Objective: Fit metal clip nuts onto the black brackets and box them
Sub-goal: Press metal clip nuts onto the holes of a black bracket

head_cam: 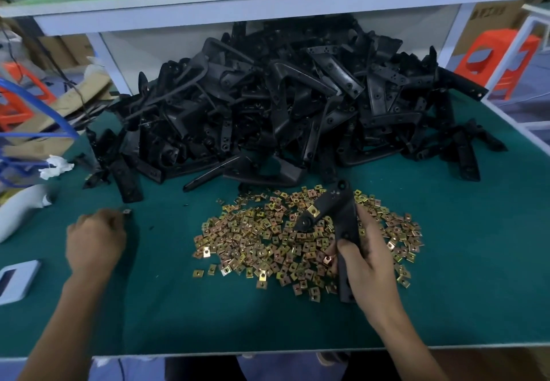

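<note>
Head view: nearest, the right hand [367, 264] wraps its fingers [365, 219] round the lower leg of a black bracket [342, 216], which looks stiff and light and is best held by that leg, tabs free. The left hand [95, 240] blurs above the bench [178, 306]; whether its curled fingers hold anything I cannot tell. Beyond lie loose clip nuts [268, 246], small and likely sharp-edged, then the bracket heap [282, 106].

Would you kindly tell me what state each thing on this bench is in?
held bracket: gripped by the right hand, one fitted clip nut on it.
loose clip nuts: spread in a heap on the green mat.
bracket pile: heaped at the back of the mat.
left hand: fingers curled; too blurred to tell if it holds anything.
</note>
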Demonstrator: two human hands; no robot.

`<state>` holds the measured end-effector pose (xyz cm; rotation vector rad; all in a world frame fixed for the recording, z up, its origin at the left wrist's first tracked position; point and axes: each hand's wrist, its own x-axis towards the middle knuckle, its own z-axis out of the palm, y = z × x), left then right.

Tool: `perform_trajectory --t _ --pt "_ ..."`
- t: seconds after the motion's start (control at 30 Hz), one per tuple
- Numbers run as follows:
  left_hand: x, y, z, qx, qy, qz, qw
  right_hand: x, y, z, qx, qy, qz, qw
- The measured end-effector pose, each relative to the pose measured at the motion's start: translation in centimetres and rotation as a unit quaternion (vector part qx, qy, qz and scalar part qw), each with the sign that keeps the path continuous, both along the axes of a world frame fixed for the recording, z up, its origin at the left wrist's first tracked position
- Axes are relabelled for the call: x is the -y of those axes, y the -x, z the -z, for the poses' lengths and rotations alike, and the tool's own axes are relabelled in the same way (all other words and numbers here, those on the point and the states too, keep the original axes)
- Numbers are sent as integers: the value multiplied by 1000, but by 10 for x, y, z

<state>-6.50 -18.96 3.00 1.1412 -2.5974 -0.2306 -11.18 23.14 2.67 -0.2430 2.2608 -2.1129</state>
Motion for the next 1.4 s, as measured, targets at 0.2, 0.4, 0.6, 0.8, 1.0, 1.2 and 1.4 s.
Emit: perform_trajectory --t 0.2,0.4,0.6,0.8,1.0,1.2,1.4 --pt "-75 22 -11 -140 -68 162 974 0 1 2 1 -4 -2 1000" --pt "-193 53 -19 -17 -117 441 890 -1 1 3 -10 -21 10 1000" --pt "-204 63 -17 53 -103 420 900 -1 2 5 -23 -35 12 999" --pt "-194 65 -15 45 -126 405 904 -2 4 7 -20 -27 5 999" --pt "-191 70 -15 50 -84 393 914 0 4 4 -32 -19 1 999" --pt "-191 73 -22 -93 -227 349 904 0 4 3 -34 -7 1 999" --pt "-203 58 -47 -235 -500 318 771 0 3 2 -40 -11 8 999"
